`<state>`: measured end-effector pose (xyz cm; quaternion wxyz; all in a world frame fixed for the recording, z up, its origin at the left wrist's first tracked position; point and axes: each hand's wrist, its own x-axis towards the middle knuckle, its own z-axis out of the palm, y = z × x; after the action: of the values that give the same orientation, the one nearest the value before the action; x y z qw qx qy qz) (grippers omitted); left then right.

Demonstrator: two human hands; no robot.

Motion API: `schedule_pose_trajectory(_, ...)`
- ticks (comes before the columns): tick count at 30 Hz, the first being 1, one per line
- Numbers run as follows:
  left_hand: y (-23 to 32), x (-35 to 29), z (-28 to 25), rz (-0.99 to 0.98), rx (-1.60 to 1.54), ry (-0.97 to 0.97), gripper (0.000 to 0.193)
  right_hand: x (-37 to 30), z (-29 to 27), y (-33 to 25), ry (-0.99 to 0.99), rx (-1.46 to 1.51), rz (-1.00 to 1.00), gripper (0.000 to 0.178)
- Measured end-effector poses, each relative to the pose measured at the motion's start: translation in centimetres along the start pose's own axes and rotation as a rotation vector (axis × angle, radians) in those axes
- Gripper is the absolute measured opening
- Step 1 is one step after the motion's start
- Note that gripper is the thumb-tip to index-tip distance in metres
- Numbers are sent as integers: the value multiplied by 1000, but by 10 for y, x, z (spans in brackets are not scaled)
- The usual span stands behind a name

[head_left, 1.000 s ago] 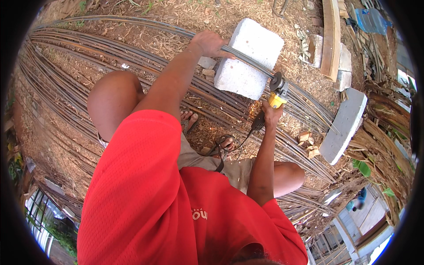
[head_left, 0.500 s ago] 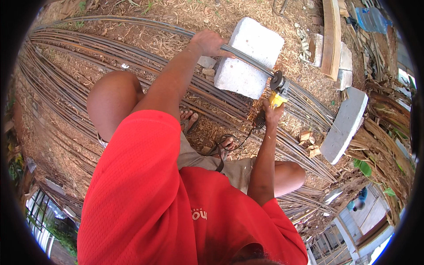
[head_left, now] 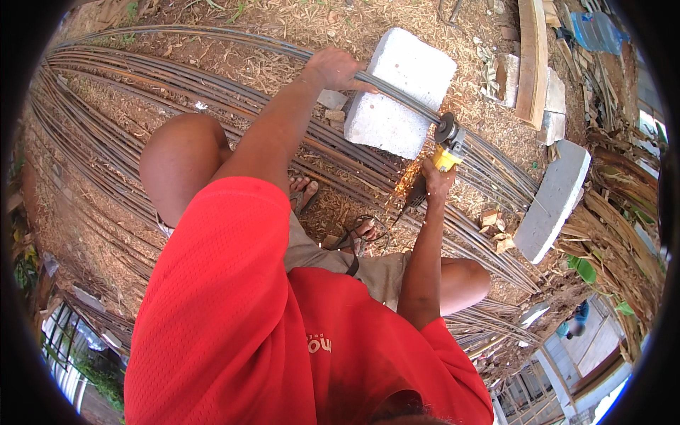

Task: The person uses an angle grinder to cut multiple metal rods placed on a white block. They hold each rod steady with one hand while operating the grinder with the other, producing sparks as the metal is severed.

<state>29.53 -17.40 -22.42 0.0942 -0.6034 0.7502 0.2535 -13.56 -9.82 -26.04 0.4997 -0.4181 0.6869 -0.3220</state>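
A bundle of long steel rebars (head_left: 397,93) lies across a white concrete block (head_left: 418,65). Closed around the bundle, just left of the block, is my left hand (head_left: 334,69). My right hand (head_left: 437,178) grips a yellow and black angle grinder (head_left: 444,159). Its disc (head_left: 445,127) meets the bars just past the block's right edge. Orange sparks (head_left: 409,177) spray from there toward my feet. A dark power cord (head_left: 388,230) trails from the grinder's rear. The underside of the cut is hidden.
More rebars (head_left: 234,99) run over the ground under and beside me. A grey slab (head_left: 554,202) lies to the right under the bar ends. Timber planks (head_left: 530,60) and a clear blue plastic bottle (head_left: 596,32) lie at the far right. My sandalled feet (head_left: 304,191) stand among the bars.
The spark stream has grown brighter and wider. My hands, the grinder and the bars hold nearly the same places.
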Motion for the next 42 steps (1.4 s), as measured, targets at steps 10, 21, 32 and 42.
schedule_pose_trajectory(10, 0, 0, 1, -11, -21, -20, 114, 4, 4, 0, 62, -41, -58, 42)
schedule_pose_trajectory(21, 1, -1, -3, -13, 1, -30, 114, -9, 5, -18, 19, -53, 1, 47)
schedule_pose_trajectory(32, 1, 0, 1, -20, 6, -17, 112, -15, -2, 8, 28, -171, 129, 49)
schedule_pose_trajectory(42, -3, 7, 9, 41, 7, 54, 114, -32, -35, -83, 143, 162, 21, 43)
